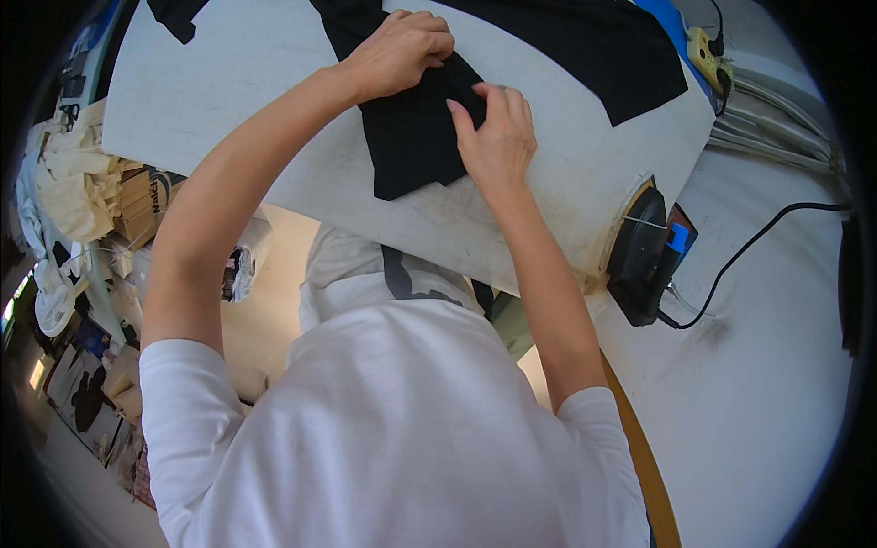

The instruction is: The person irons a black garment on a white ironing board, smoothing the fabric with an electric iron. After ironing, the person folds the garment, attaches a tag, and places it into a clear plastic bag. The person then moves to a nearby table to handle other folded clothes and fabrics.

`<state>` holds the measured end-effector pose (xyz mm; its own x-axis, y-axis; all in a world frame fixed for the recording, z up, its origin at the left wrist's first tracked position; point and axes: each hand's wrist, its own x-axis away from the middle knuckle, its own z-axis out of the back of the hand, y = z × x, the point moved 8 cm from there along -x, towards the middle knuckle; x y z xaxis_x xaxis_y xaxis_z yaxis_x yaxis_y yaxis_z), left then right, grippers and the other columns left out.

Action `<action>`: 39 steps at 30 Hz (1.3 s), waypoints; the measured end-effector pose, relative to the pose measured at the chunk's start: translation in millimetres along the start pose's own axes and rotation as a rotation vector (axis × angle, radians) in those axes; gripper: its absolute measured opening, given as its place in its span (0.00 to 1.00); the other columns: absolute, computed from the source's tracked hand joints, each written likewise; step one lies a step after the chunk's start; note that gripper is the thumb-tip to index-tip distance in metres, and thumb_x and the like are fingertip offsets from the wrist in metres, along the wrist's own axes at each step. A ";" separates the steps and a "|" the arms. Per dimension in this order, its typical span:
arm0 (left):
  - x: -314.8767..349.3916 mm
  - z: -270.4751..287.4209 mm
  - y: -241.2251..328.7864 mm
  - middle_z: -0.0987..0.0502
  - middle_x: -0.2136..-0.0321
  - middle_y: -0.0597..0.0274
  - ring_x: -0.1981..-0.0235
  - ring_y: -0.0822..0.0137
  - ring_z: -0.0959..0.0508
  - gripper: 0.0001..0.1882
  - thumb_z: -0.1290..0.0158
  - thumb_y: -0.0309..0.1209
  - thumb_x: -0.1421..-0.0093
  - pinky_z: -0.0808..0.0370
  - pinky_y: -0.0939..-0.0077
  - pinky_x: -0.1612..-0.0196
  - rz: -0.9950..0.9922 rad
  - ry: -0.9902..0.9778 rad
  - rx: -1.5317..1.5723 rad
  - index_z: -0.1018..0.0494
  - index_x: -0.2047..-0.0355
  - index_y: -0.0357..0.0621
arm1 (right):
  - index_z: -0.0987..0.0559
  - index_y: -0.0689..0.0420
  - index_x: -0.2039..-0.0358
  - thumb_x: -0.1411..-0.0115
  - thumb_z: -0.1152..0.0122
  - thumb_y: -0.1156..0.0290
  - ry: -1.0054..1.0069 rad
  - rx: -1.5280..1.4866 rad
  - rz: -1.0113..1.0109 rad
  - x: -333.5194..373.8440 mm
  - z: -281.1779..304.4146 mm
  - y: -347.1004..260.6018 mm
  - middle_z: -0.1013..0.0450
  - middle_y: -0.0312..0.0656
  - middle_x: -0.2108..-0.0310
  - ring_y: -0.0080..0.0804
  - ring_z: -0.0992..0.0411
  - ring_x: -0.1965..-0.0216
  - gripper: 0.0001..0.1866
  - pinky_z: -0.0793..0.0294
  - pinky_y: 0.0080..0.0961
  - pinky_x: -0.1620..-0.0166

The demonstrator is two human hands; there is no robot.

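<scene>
A black cloth piece (402, 151) lies on the white work table, its lower end cut at an angle. My left hand (402, 53) is closed on the upper part of this cloth, fingers curled down into it. At the cloth's right edge, my right hand (501, 137) grips with thumb and bent forefinger, their tips a little apart on the fabric. Part of that edge is hidden under my right hand. A second, wider black cloth piece (603, 55) lies flat farther right, apart from my right hand.
A dark iron (638, 251) rests near the table's right corner, its black cord (731, 265) running right. A power socket (708, 59) and bundled pale cables (776, 119) are at the far right. Cloth scraps (78, 178) and a cardboard box (137, 205) are at the left.
</scene>
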<state>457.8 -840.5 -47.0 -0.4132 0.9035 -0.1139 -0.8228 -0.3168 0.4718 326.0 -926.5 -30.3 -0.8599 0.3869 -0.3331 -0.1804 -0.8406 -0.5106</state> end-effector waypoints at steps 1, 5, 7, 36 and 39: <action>1.1 7.3 4.9 0.25 0.67 0.60 0.55 0.58 0.25 0.02 0.45 0.22 0.41 0.34 0.63 0.46 -0.007 0.001 0.018 0.26 0.70 0.42 | 0.21 0.56 0.66 0.43 0.32 0.68 -0.015 -0.020 0.007 -2.2 -6.0 1.3 0.26 0.38 0.68 0.39 0.25 0.67 0.08 0.27 0.35 0.60; 7.2 32.8 17.4 0.24 0.71 0.57 0.58 0.55 0.24 0.03 0.44 0.21 0.42 0.32 0.63 0.49 -0.003 0.079 0.086 0.27 0.71 0.41 | 0.22 0.57 0.66 0.42 0.34 0.71 -0.039 -0.156 0.025 -7.8 1.0 -6.4 0.25 0.40 0.70 0.41 0.25 0.67 0.06 0.27 0.35 0.60; 11.8 51.2 31.8 0.24 0.72 0.56 0.60 0.54 0.24 0.03 0.44 0.20 0.43 0.30 0.62 0.51 -0.003 0.069 0.081 0.27 0.70 0.40 | 0.22 0.58 0.66 0.41 0.35 0.73 -0.044 -0.241 -0.016 -9.7 25.4 -15.7 0.24 0.42 0.72 0.42 0.25 0.68 0.05 0.27 0.36 0.62; -33.7 190.8 0.6 0.29 0.67 0.48 0.64 0.47 0.25 0.10 0.52 0.13 0.50 0.28 0.64 0.60 -0.048 0.317 -0.098 0.26 0.68 0.34 | 0.20 0.62 0.64 0.38 0.34 0.72 -0.197 -0.591 -0.389 32.3 85.9 -30.4 0.29 0.40 0.84 0.23 0.35 0.83 0.07 0.35 0.23 0.77; -61.9 108.8 -19.9 0.29 0.64 0.43 0.57 0.43 0.26 0.09 0.52 0.15 0.50 0.28 0.57 0.53 -0.043 0.151 -0.135 0.27 0.68 0.33 | 0.19 0.64 0.66 0.38 0.35 0.70 -0.211 -0.544 -0.524 65.6 36.5 25.7 0.28 0.41 0.84 0.22 0.36 0.83 0.08 0.35 0.24 0.76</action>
<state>542.2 -858.7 45.7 -0.4223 0.8667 -0.2655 -0.8814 -0.3242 0.3434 247.6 -936.6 -36.3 -0.8094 0.5562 0.1884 -0.3756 -0.2436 -0.8942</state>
